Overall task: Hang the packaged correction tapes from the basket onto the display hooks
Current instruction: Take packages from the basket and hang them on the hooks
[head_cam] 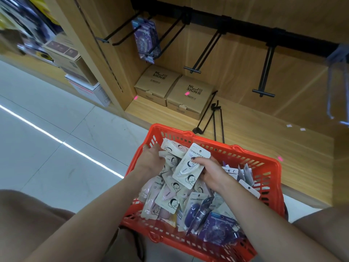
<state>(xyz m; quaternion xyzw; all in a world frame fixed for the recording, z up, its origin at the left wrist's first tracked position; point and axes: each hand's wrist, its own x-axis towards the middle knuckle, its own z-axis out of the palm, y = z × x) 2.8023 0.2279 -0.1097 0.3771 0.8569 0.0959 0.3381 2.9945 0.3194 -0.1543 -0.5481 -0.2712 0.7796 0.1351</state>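
Red basket (268, 167) at the wooden shelf (264, 148) edge, pale tiled floor (47, 138) left. My right grip (209, 172) pinches one white correction tape pack (190, 167); my left grip (151, 159) grasps packs in the heap. Black hooks (264, 72) above, purple packs (145, 38) hanging on one.

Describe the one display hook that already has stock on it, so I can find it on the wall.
Start at the black rail running across the top of the wooden back panel. Follow it toward its left end, above the two Nusign cardboard boxes. The loaded hook there carries purple packaged correction tapes, while the other hooks on the rail are bare.
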